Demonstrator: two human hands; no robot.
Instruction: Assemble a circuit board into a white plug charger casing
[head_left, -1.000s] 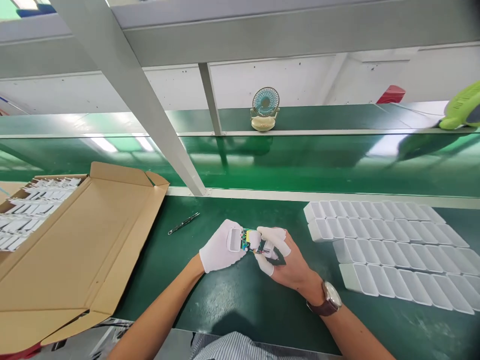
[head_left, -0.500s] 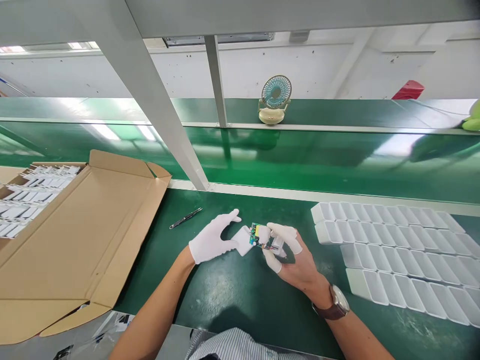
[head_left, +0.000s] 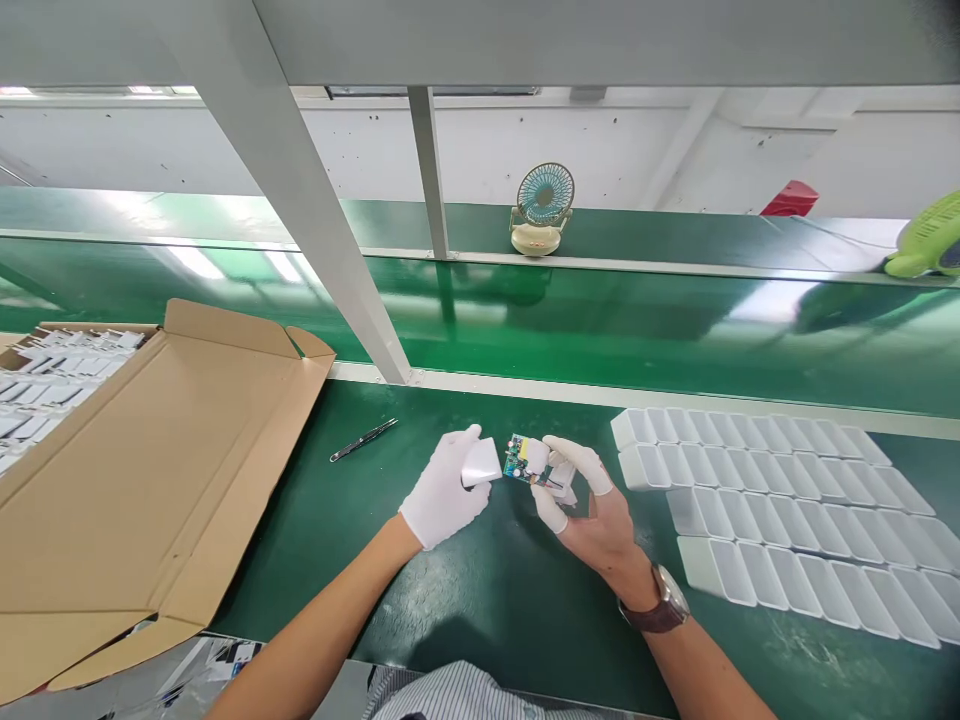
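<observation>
In the head view my left hand (head_left: 448, 490), in a white glove, is closed around a white plastic housing (head_left: 481, 463). My right hand (head_left: 581, 487), with white covers on its fingertips, grips a green circuit board (head_left: 517, 458) by the white part at its right end. Yellow and white components show on the board. A small gap separates the board's left end from the housing. Black tweezers (head_left: 364, 440) lie on the green table (head_left: 480, 590), left of my left hand.
An open cardboard box (head_left: 180, 440) with rows of white parts (head_left: 64, 380) stands at the left. Rows of white trays (head_left: 780, 510) are at the right. A slanted grey post (head_left: 330, 220) meets the table's back rail. A small fan (head_left: 541, 205) stands on the far ledge.
My left hand has closed around the white housing and lifted it, turning it towards the board. The board in my right hand has shifted slightly and is now apart from the housing.
</observation>
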